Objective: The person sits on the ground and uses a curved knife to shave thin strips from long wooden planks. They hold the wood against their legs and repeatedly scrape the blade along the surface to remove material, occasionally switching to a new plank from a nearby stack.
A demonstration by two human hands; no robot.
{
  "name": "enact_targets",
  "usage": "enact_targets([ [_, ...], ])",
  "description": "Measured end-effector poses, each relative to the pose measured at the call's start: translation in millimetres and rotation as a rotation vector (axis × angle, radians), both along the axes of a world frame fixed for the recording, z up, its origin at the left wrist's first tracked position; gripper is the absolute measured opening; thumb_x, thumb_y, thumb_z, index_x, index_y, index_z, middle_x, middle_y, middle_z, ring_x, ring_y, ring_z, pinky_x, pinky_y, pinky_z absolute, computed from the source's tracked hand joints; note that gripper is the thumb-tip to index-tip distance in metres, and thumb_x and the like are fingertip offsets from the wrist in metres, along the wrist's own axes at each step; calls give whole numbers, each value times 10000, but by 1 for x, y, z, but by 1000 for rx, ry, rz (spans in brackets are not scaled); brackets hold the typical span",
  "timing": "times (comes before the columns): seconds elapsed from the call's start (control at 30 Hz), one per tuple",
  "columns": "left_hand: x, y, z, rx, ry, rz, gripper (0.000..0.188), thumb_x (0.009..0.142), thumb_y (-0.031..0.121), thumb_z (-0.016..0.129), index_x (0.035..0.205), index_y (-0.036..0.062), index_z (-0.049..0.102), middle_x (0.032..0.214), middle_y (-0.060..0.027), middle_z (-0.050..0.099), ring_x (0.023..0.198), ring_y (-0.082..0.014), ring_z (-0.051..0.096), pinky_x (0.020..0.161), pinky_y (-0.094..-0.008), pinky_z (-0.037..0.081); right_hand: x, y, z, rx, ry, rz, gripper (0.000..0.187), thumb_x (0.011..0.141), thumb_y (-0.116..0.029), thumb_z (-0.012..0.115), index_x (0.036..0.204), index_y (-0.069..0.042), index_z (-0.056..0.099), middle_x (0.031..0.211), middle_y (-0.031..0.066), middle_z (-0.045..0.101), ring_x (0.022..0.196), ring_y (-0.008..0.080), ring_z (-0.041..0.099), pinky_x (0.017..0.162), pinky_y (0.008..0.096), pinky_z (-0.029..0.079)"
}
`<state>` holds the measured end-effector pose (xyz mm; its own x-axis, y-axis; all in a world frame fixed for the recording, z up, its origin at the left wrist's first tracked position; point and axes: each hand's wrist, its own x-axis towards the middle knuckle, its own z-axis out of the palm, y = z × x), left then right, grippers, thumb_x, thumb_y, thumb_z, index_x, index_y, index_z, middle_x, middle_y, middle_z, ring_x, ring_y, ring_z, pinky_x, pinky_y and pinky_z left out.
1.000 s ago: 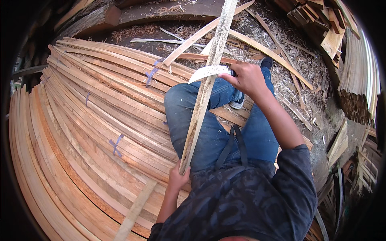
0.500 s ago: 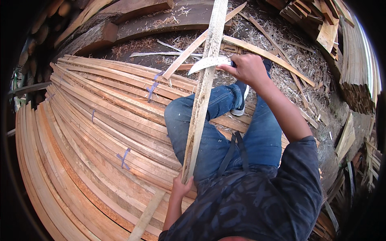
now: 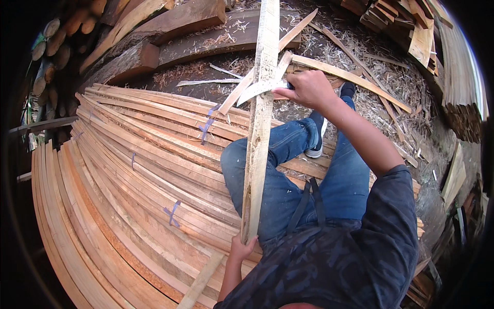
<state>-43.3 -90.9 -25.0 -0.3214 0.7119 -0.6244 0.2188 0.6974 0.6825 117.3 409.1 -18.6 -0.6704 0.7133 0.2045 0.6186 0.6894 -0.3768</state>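
A long, rough wooden strip [image 3: 260, 139] slants up from my lap toward the top of the view, passing over my bent left leg. Its near end is gripped by my left hand [image 3: 242, 248], closed around the wood. My right hand [image 3: 310, 88] is wrapped around the handle of a curved, pale-bladed knife [image 3: 254, 91]. The blade lies across the strip in its upper half and seems to touch it. Most of the handle is hidden in my fist.
Bundles of long planks [image 3: 149, 170], tied with purple strips [image 3: 207, 123], spread under me and to the left. Thick timbers [image 3: 190, 46] lie at the far side. Loose slats [image 3: 355, 80] and shavings [image 3: 334, 56] cover the ground ahead. A stack of thin boards [image 3: 460, 77] stands far right.
The whole scene has shifted slightly right and down in view. My right hand keeps the knife across the strip, and my left hand still grips its near end.
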Motion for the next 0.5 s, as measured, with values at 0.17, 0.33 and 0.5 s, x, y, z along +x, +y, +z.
enact_targets([
  [0.17,3,-2,11,-28,70,-38,185,832,112,700,946,-29,662,824,-140,717,770,-193,716,663,-322,541,5,53,2,-69,15,-217,765,866,-732,441,639,-38,669,554,156,608,564,326,651,537,431,524],
  [0.33,-1,-33,39,-162,106,-129,256,835,143,703,1028,-22,668,864,-166,719,821,-239,720,705,-340,547,65,98,-17,58,212,-567,742,900,-673,458,671,-8,693,599,171,628,611,341,652,585,442,519],
  [0.5,22,-36,90,-455,-82,7,310,854,179,711,1083,-25,668,924,-167,721,896,-217,704,778,-329,531,76,-9,-4,-170,189,-314,586,870,-566,605,659,-23,669,521,146,568,515,337,611,513,431,478],
])
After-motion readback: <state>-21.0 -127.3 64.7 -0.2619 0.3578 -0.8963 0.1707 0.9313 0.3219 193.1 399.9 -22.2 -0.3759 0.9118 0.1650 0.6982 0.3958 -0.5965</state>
